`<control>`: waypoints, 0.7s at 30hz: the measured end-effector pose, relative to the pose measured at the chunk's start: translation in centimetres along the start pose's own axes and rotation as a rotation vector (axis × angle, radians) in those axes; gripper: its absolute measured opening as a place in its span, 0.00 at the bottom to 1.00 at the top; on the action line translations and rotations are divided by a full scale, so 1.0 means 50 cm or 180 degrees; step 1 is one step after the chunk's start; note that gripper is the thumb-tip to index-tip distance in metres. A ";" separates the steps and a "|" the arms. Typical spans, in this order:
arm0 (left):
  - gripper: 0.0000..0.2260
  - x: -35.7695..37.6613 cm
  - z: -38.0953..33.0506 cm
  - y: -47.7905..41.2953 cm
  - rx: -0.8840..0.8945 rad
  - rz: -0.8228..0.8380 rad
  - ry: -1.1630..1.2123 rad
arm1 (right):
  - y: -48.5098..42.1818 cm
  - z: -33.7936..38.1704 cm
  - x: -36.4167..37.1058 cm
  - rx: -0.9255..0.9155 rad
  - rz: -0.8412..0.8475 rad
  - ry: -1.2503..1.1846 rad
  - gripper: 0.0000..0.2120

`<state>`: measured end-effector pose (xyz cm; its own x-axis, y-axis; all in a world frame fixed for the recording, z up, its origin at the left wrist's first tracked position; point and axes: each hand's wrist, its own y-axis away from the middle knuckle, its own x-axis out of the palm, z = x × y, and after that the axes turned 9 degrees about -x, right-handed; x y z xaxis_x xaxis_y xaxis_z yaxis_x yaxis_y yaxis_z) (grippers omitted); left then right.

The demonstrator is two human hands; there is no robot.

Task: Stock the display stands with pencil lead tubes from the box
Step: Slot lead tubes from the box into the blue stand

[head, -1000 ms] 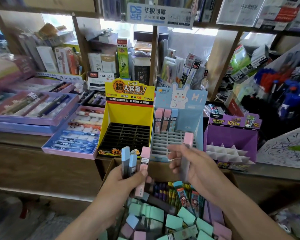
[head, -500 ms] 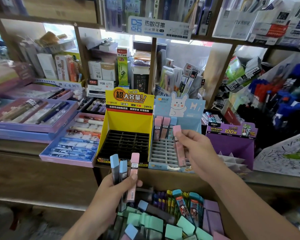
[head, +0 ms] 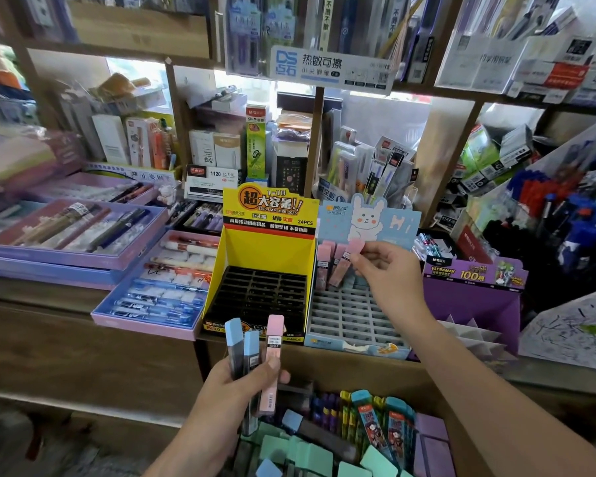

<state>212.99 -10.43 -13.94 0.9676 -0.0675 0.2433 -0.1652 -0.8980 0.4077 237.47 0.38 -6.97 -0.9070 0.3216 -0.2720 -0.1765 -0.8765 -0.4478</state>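
My right hand pinches a pink lead tube by its cap at the back row of the blue rabbit stand, beside the pink tubes standing there. My left hand grips three tubes upright: two blue-capped ones and a pink one, in front of the yellow stand, whose black slots hold nothing. The cardboard box below holds several loose tubes with green, blue and purple caps.
A purple stand with white dividers sits to the right of the blue one. Trays of pens lie on the counter at left. Shelves behind and blue and red pens at right crowd the space.
My right hand carried the pink tube up from above the box to the back row of the blue stand. My left hand stayed over the box with its three tubes.
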 end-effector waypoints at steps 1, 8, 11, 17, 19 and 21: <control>0.14 0.000 0.000 0.000 0.0000 -0.0005 0.0001 | -0.002 -0.004 0.002 -0.0030 0.0023 0.0059 0.08; 0.13 -0.001 -0.002 -0.005 -0.0063 -0.0037 0.0089 | -0.014 -0.013 0.004 -0.0141 0.0335 0.0453 0.06; 0.11 0.001 -0.002 -0.008 -0.0100 -0.0035 0.0087 | -0.016 -0.016 0.006 -0.0248 0.0504 0.0776 0.05; 0.06 -0.001 0.008 -0.021 -0.0277 -0.0254 0.0157 | -0.015 -0.018 0.020 -0.0119 0.0370 0.0843 0.06; 0.08 -0.005 0.008 -0.024 -0.0387 -0.0256 0.0157 | -0.012 -0.021 0.023 -0.0095 0.0405 0.0883 0.05; 0.10 -0.008 0.004 -0.024 -0.0481 -0.0167 0.0150 | -0.009 -0.021 0.024 -0.0113 0.0398 0.0926 0.04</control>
<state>212.86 -9.39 -14.69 0.9662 0.0012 0.2577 -0.1451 -0.8239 0.5479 236.89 1.55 -7.98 -0.7725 0.3055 -0.5567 -0.0524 -0.9044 -0.4235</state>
